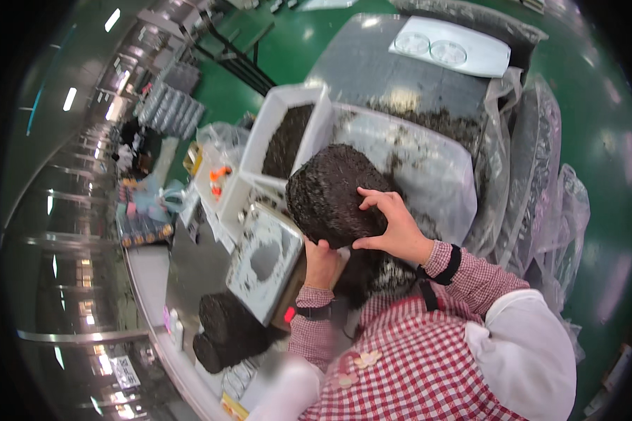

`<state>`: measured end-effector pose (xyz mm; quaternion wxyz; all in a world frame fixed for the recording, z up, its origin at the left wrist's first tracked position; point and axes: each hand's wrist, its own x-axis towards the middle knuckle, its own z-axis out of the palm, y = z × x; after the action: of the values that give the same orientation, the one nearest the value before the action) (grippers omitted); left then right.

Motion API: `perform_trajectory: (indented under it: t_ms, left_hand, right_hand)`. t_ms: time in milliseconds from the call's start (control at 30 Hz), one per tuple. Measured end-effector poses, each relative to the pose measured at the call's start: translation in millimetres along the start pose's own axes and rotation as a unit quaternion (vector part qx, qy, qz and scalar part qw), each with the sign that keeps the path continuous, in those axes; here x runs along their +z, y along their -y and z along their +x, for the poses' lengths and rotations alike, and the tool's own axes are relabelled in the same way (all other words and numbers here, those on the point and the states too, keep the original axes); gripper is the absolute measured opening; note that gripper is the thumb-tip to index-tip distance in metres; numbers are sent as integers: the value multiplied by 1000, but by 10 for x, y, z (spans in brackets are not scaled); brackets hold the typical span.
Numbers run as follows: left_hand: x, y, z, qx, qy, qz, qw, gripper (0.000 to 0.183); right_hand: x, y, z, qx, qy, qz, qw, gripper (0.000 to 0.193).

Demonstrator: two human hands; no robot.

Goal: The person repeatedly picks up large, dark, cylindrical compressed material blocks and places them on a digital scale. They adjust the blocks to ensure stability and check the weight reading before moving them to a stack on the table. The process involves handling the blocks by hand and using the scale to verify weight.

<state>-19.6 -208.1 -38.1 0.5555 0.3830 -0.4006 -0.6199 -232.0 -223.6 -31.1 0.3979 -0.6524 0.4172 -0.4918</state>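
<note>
A large dark brown-black, rounded mass with a rough, fibrous-looking surface (333,186) is held up in front of me; its exact material I cannot make out. My left hand (321,264) grips its lower edge, thumb up against the side, the other fingers mostly hidden under it. On its right side my right hand (399,230) rests with thumb and forefinger curved against the surface. Behind the mass, a white tub (314,105) contains loose dark crumbly material (288,140). A translucent sheet or shallow tray (435,168), strewn with dark bits, lies to its right.
A pale, flat-topped device (242,270) with a grey smudge stands left of my hands. Two similar dark lumps (218,333) sit at lower left. A white sheet with two circles (449,49) lies on the far grey table (344,63). Clear plastic bags (534,175) hang along the right.
</note>
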Motion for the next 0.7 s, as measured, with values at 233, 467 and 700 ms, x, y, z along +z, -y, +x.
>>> perform_trajectory:
  t_ms: [233, 467, 700]
  left_hand:
    - [-452, 507, -941, -170, -113, -83, 975, 82]
    - [-368, 531, -1016, -118, -139, -61, 981, 81]
    - [-202, 329, -1090, 22, -183, 281, 942, 120]
  right_hand:
    - [252, -49, -686, 74, 116, -27, 990, 64]
    - [275, 9, -815, -64, 115, -209, 969, 66]
    - [397, -93, -803, -58, 103, -30, 992, 46]
